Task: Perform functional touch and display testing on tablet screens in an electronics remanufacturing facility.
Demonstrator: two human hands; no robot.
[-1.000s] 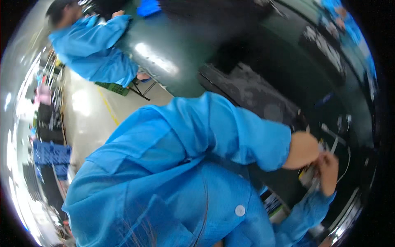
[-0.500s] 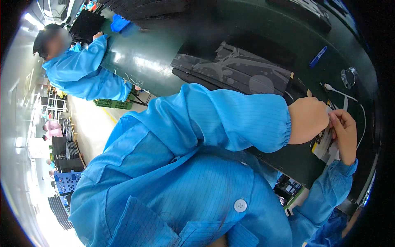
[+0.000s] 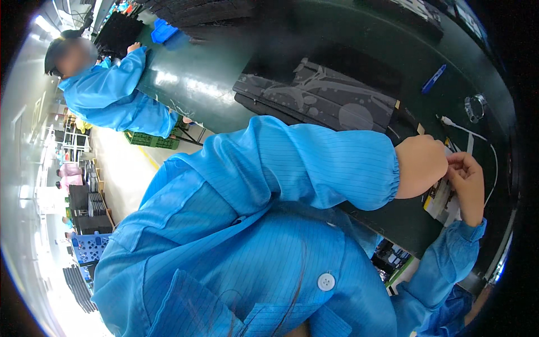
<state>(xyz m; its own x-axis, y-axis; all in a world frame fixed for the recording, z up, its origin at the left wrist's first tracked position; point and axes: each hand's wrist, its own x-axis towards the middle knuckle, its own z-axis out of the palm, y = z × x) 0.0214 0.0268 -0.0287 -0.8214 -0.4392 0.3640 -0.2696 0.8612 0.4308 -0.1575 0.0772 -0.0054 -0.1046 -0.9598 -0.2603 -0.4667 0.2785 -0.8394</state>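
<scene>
At the dark green workbench [image 3: 213, 84], my left hand [image 3: 420, 165] and right hand [image 3: 467, 181] meet over a small flat part [image 3: 441, 201], white and black with a yellow edge, lying near the bench's front edge. My right fingers curl together against its upper edge; whether my left fingers pinch it I cannot tell, as the back of that hand hides them. A white cable [image 3: 469, 133] runs just beyond. Behind lie dark moulded trays [image 3: 325, 101] and a blue pen [image 3: 433, 79]. A co-worker's sleeve [image 3: 112, 84] reaches along the bench.
</scene>
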